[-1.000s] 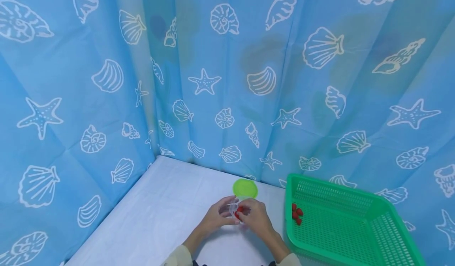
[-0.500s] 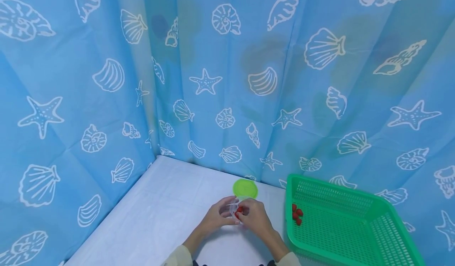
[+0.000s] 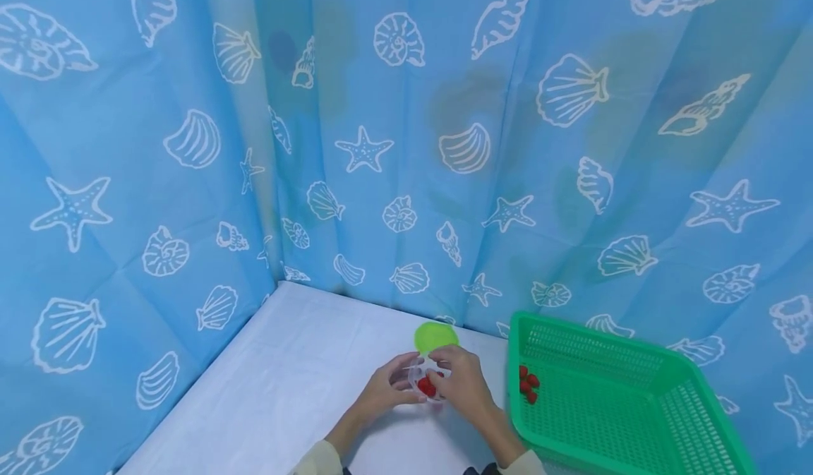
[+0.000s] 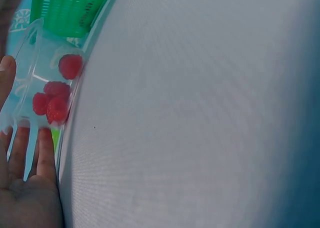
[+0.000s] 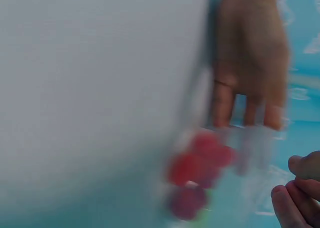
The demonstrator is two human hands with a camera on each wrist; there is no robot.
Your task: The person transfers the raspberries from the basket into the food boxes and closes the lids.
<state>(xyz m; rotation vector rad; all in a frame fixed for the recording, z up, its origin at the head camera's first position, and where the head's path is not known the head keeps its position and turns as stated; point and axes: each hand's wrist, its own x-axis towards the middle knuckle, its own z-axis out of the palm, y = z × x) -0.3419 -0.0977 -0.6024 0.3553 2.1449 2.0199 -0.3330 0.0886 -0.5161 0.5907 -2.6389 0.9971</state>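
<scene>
The left hand (image 3: pixel 387 385) is holding a clear cup (image 4: pixel 42 68), its fingers reaching along the far side and its thumb lying on the near side. Inside, red berries (image 4: pixel 57 95) are sitting near the base (three are clustering together, one is lying apart). The right hand (image 3: pixel 466 383) is hovering at the cup's mouth, its fingers bending and its thumb standing apart from them, with nothing showing between. Just beyond the cup, a lime-green disc (image 3: pixel 435 335) is lying on the white bench (image 3: pixel 317 362). To the right, a green basket (image 3: pixel 610 408) is standing, with more berries (image 3: pixel 524 386) resting by its left wall.
</scene>
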